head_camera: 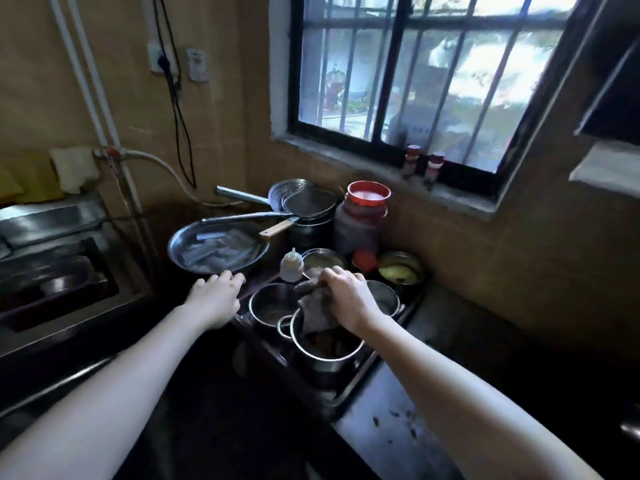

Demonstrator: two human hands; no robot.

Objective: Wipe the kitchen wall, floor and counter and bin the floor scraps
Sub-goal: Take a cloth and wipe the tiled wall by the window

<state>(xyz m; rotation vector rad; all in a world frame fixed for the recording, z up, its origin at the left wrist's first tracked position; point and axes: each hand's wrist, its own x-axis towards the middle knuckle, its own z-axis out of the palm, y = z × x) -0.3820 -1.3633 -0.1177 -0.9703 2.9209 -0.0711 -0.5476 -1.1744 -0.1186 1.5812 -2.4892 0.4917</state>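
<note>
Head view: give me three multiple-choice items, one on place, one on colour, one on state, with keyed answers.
1. Where does the big jar stand?
A. in the corner under the window
B. inside the sink
C. on the floor

2. What colour is the jar's lid?
A. blue
B. red
C. green

3. What is the right hand doing?
A. resting empty on the counter
B. lifting the frying pan
C. gripping a grey rag above a steel pot

Answers: 1 A, it sits among the cookware below the window sill; 2 B, the rim is plainly red; 3 C, fingers close on the cloth, while the left hand is open.
</note>
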